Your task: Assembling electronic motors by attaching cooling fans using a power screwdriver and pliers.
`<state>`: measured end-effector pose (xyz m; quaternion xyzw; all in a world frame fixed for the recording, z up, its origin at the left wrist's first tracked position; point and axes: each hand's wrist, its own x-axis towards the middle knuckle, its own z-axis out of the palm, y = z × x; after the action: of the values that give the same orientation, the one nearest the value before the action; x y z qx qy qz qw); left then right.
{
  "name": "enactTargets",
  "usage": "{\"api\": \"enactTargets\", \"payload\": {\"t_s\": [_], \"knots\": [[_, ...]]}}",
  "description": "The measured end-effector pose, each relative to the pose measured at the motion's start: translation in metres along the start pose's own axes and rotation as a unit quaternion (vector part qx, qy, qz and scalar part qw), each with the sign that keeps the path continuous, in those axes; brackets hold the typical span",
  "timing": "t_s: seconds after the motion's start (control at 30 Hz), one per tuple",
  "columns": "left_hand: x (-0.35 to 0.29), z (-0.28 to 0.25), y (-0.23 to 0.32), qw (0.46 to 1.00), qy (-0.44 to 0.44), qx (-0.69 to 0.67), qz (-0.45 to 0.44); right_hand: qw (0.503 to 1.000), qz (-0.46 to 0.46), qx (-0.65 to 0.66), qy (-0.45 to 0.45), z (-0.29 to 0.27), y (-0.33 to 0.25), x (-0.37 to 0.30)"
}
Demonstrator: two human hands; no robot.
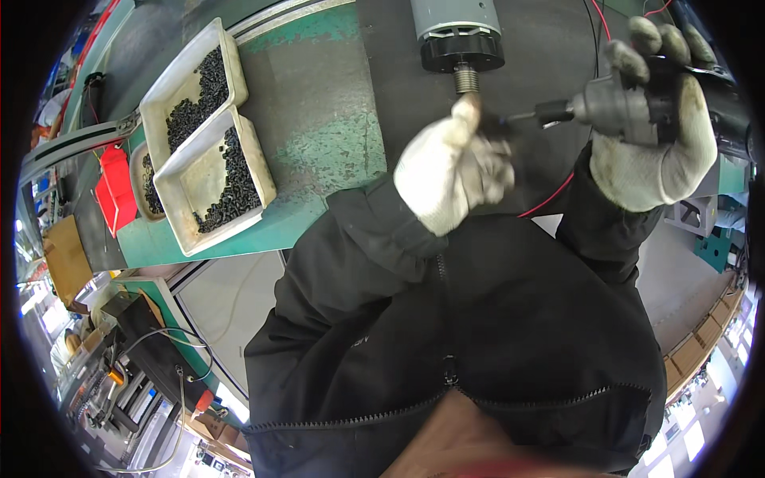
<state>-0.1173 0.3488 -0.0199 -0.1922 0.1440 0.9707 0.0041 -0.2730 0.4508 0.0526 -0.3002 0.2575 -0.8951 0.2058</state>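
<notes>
My right hand (pixel 661 163), in a white work glove with grey fingertips, is wrapped round a power driver (pixel 613 107) with a grey nose and dark body. The driver's thin bit (pixel 526 117) points left toward my left hand (pixel 450 171). That hand, gloved the same way, has its fingers curled in. A dark, blurred piece (pixel 497 129) shows at its fingertips, too smeared to name. Just beyond the left thumb is the threaded or spring-like metal shaft (pixel 466 78) of a grey cylindrical motor (pixel 457 20) with a black end ring. Whether the thumb touches the shaft is unclear.
Two whitish bins (pixel 256 159) of small black parts stand on the green worktop (pixel 319 151) at left, beside a smaller tub (pixel 142 187) and a red container (pixel 116 191). A red cable (pixel 550 199) runs across the dark mat (pixel 414 103). A metal bar (pixel 72 147) crosses the far left.
</notes>
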Motion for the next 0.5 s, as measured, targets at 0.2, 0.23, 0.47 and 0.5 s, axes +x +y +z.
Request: {"api": "enactTargets", "payload": {"t_s": [0.2, 0.23, 0.47, 0.5], "knots": [[0.034, -0.017, 0.008, 0.995, 0.055, 0.014, 0.083, 0.948, -0.209, -0.230, 0.075, -0.007, 0.038, 0.023], [0.030, -0.025, 0.010, 0.994, -0.003, -0.097, 0.059, 0.946, -0.201, -0.244, 0.068, -0.008, 0.047, 0.023], [0.038, -0.020, 0.009, 0.988, 0.020, -0.151, 0.038, 0.955, -0.203, -0.215, 0.011, -0.006, 0.060, 0.027], [0.038, -0.021, 0.009, 0.987, 0.012, -0.154, 0.039, 0.956, -0.205, -0.209, 0.008, -0.006, 0.061, 0.027]]}}
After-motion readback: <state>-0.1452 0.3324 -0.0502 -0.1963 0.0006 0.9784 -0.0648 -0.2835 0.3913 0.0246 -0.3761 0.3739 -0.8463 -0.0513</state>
